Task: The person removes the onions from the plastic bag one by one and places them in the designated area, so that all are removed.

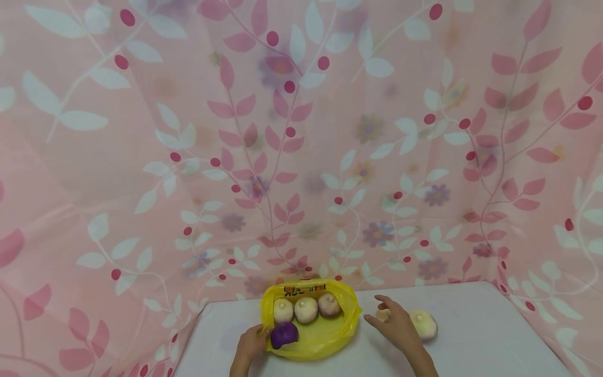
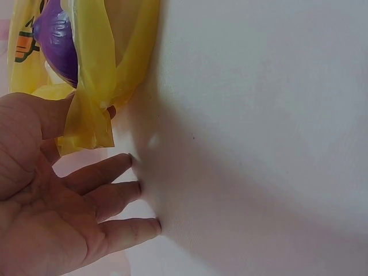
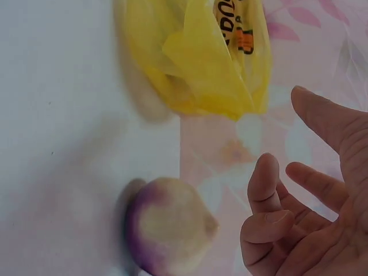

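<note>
A yellow plastic bag (image 1: 325, 348) lies spread wide at its mouth on the table, with several round things inside. Three pale turnips, one of them (image 1: 306, 310) in the middle, sit in a row at its back, and a glossy purple round vegetable (image 1: 285, 335) lies at its front left. My left hand (image 1: 251, 343) pinches the bag's left rim between thumb and index finger; its other fingers are extended. To the right of the bag, my right hand (image 1: 398, 325) hovers with nothing in it, fingers loosely bent. Near it is a purple-and-cream turnip (image 3: 169, 227).
The white table (image 1: 490, 335) backs against a pink floral cloth (image 1: 301, 157). Beyond my right forearm sits a pale turnip (image 1: 424, 324); another pale round thing (image 1: 383, 314) shows partly behind my right hand.
</note>
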Demonstrator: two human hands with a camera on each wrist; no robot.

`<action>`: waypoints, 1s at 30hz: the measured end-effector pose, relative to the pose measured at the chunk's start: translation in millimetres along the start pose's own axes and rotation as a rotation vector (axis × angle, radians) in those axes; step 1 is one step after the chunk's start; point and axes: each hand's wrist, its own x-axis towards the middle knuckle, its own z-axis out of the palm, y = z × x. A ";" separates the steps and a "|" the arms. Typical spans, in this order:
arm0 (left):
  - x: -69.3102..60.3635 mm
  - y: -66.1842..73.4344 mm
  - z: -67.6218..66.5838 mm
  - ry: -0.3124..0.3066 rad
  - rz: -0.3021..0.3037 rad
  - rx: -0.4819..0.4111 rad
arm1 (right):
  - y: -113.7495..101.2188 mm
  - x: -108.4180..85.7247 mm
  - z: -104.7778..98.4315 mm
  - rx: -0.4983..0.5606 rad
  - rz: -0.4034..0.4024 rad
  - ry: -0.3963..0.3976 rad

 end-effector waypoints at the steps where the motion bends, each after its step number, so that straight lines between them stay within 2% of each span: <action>1: -0.2 0.0 0.2 0.001 0.000 0.002 | -2.3 0.5 2.0 -0.007 -0.010 -0.003; 8: -0.4 -1.0 1.4 0.021 0.020 0.023 | -13.8 5.5 17.3 0.066 -0.048 -0.073; 14: -1.2 -1.6 0.7 0.001 -0.013 0.002 | -22.4 9.0 32.3 0.121 -0.125 -0.152; 21: 1.2 -3.0 0.3 -0.004 -0.043 -0.029 | -38.7 13.4 52.8 0.109 -0.171 -0.241; 30: 0.8 2.0 -2.2 -0.013 -0.041 -0.020 | -64.7 19.5 74.3 0.143 -0.289 -0.264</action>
